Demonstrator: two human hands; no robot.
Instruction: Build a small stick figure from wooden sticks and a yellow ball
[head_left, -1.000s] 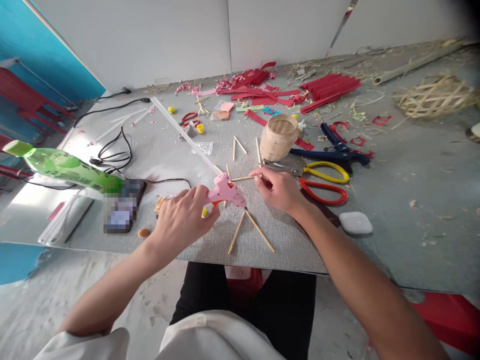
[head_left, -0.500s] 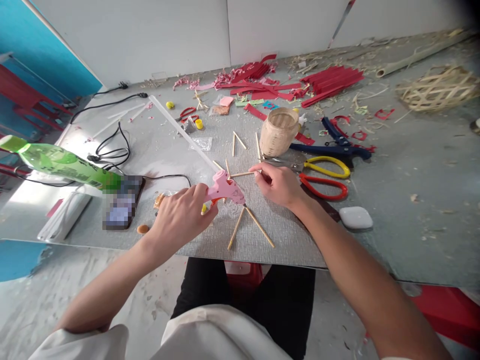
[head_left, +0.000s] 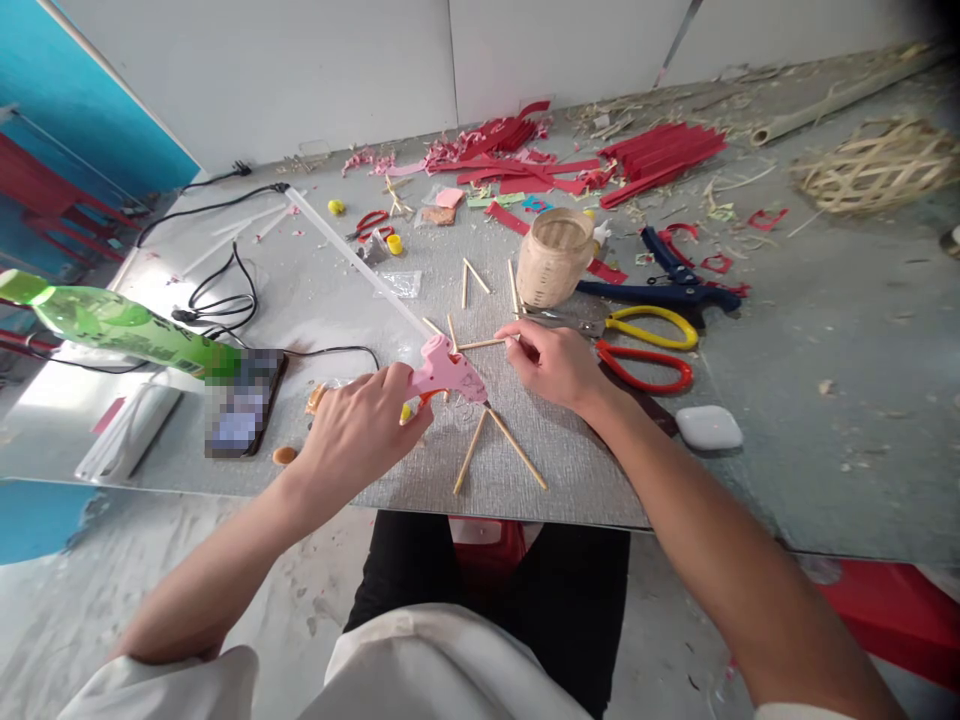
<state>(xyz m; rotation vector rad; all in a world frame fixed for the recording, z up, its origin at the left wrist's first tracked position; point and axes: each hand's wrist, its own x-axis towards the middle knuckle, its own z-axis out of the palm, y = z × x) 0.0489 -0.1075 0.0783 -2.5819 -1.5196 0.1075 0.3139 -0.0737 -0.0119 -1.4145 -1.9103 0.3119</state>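
Note:
My left hand (head_left: 364, 430) is wrapped round a pink glue gun (head_left: 446, 370), with a long clear glue stick (head_left: 360, 265) rising from its back. The gun's nozzle sits at the top of two wooden sticks (head_left: 517, 452) that meet in an upside-down V near the table edge. Between the fingertips of my right hand (head_left: 555, 362) is the end of a thin wooden stick (head_left: 480, 344), which points left toward the gun. More short sticks (head_left: 474, 280) lie in pairs beyond it; some are partly hidden behind the gun.
A woven bamboo cup (head_left: 555, 258) and scissors (head_left: 649, 345) with yellow and red handles lie beyond my right hand. Blue pliers-like cutters (head_left: 667, 285), a white case (head_left: 709, 428), a green bottle (head_left: 120, 320), a phone (head_left: 247, 405) and red paper strips (head_left: 664, 160) surround the work area.
The view has shifted slightly. Both hands keep their holds, and the glue gun stays at the joined stick ends.

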